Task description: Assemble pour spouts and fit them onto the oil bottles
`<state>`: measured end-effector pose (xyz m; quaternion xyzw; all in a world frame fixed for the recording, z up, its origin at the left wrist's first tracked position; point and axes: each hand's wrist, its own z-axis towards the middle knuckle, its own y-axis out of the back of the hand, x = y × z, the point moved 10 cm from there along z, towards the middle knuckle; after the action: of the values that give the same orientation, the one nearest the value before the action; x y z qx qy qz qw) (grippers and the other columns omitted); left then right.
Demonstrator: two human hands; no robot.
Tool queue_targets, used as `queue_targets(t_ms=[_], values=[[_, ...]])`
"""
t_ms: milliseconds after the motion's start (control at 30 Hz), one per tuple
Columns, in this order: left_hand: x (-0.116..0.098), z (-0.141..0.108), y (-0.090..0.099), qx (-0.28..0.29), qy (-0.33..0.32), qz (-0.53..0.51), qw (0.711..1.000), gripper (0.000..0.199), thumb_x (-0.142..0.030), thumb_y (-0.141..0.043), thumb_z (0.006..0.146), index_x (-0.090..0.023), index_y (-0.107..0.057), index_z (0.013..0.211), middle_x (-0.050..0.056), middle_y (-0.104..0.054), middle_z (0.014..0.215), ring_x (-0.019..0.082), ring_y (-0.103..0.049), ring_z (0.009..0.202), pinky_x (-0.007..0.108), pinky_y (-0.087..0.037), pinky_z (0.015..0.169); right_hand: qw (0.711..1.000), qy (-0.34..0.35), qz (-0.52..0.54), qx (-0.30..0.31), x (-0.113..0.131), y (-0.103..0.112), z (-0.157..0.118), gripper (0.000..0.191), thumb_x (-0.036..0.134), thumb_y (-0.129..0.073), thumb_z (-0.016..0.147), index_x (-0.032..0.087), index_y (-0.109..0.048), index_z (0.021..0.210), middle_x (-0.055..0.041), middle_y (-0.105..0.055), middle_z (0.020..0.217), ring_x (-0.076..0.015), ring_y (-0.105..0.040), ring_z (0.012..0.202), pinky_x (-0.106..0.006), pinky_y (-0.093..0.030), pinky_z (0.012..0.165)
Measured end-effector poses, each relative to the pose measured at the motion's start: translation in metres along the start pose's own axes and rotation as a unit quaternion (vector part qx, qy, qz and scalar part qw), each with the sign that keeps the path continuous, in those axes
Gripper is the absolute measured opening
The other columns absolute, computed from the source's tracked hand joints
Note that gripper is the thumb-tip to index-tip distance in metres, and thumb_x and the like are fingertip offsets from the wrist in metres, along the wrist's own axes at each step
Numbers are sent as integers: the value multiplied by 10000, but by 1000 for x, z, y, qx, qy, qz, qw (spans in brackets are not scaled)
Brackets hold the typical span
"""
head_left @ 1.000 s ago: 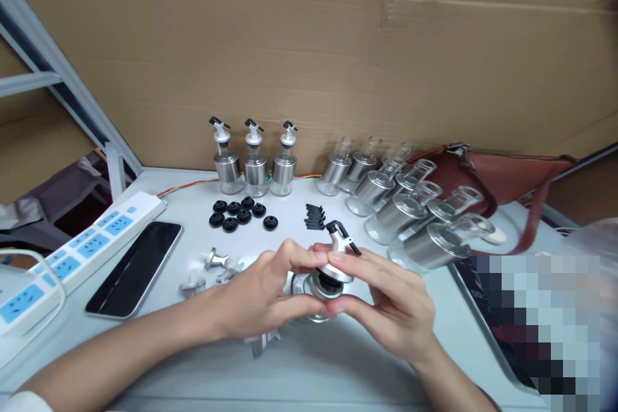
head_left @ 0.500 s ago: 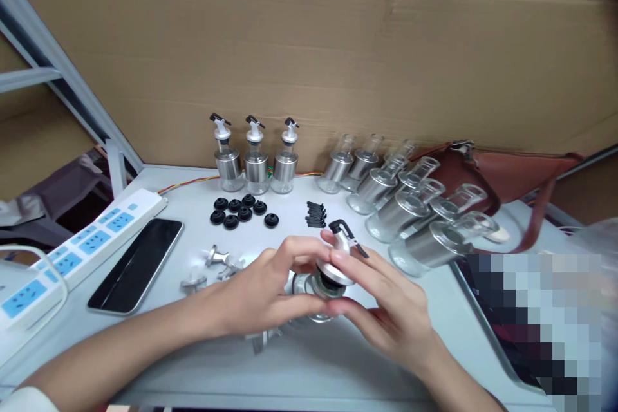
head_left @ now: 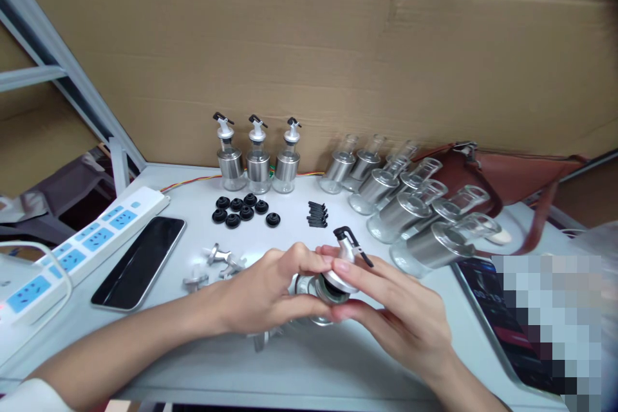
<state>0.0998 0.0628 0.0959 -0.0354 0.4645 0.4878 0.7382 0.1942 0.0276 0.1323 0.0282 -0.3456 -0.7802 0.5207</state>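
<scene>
Between my two hands, near the table's front, is a glass oil bottle (head_left: 309, 286) with its neck tilted toward me. A silver pourer spout (head_left: 346, 250) with a black flip lever sits at its mouth. My left hand (head_left: 277, 290) is closed around the neck, fingertips at the rim. My right hand (head_left: 400, 309) pinches the pourer's round silver collar from the other side. The bottle's lower body is mostly hidden behind my hands. Loose silver spouts (head_left: 226, 259) lie beside my left forearm. Black stoppers (head_left: 246, 212) and small black levers (head_left: 317, 214) lie beyond my hands.
Three bottles with pourers (head_left: 258, 167) stand at the back. Several open bottles (head_left: 408, 206) stand at the right, before a brown bag (head_left: 521, 174). A phone (head_left: 140, 264) and a power strip (head_left: 96, 238) lie left; a tablet-like screen (head_left: 502, 328) lies right.
My right hand has shifted slightly right and down on the pourer, its fingers still at the collar. The pourer sits a little lower in view. My left hand keeps its hold.
</scene>
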Motion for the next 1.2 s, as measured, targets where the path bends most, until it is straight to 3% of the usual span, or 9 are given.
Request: queue_targets(t_ms=[100, 300, 533, 667, 967, 1200], values=[[1, 0, 0, 4, 3, -11, 1000, 352, -202, -635, 897, -260, -448, 1190, 64, -695, 1058, 218, -694, 1044, 324, -573, 841, 1000, 6, 0, -2, 1, 1, 0, 489, 277, -563, 932, 284, -467, 1411, -62, -752, 984, -155, -739, 790, -194, -602, 660], [-2, 2, 0, 2, -17, 9, 1000, 261, -223, -624, 906, -228, -474, 1120, 76, -726, 978, 193, -732, 833, 283, -574, 705, 999, 27, 20, -23, 5, 4, 1, 510, 227, -577, 926, 272, -452, 1418, -80, -749, 1067, -195, -732, 943, -238, -623, 754], [-5, 8, -3, 14, -8, -46, 999, 207, -160, -622, 894, -221, -492, 1043, 45, -715, 960, 156, -718, 839, 300, -577, 777, 998, 7, 50, -29, 2, 5, 2, 462, 205, -620, 901, 283, -539, 1349, -54, -771, 984, -191, -747, 884, -214, -632, 670], [-7, 10, -3, 6, 0, -54, 998, 90, -144, -620, 890, -195, -546, 896, 38, -716, 863, 161, -717, 847, 278, -582, 769, 997, 25, 65, -32, 7, 5, 6, 405, 154, -591, 913, 293, -593, 1293, -30, -779, 925, -197, -749, 875, -240, -649, 674], [-12, 11, -1, -23, -30, -98, 995, 225, -69, -653, 851, -195, -466, 842, 42, -716, 820, 146, -714, 807, 239, -576, 738, 997, 32, 55, -50, 6, 6, 1, 404, 168, -593, 917, 263, -578, 1310, -41, -775, 849, -185, -752, 831, -237, -645, 643], [-26, 10, -7, 8, -76, -16, 997, 96, -116, -546, 929, -158, -548, 843, 79, -710, 802, 159, -715, 765, 219, -578, 701, 998, 52, -16, -41, 14, 4, -9, 424, 101, -621, 880, 236, -603, 1282, -72, -748, 1069, -198, -718, 991, -260, -630, 819]])
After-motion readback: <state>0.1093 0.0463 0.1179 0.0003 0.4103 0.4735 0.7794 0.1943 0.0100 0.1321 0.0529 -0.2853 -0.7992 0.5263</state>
